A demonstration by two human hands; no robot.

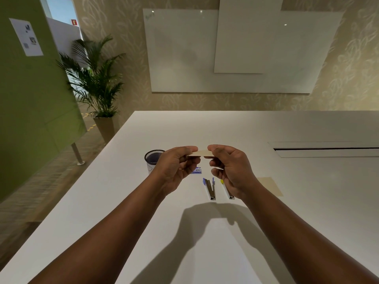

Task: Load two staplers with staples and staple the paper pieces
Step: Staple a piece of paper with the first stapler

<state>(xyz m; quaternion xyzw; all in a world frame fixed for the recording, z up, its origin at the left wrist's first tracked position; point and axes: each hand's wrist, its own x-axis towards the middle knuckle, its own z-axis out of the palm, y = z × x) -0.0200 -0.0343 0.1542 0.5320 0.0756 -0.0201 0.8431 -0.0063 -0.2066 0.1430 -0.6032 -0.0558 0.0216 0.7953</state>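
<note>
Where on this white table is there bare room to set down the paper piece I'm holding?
Bare white table lies nearest you, below the two open staplers. More lies right of the tan paper sheet, below the cable slot. It is crowded under your hands: black mesh cup, blue staple box, both staplers close together.

Illumination: bright, overhead. Arm shadows fall sharply on the counter (205,128). Whiteboard (184,58) shows glare spots. Wide-angle distortion and blur at left edge.
</note>
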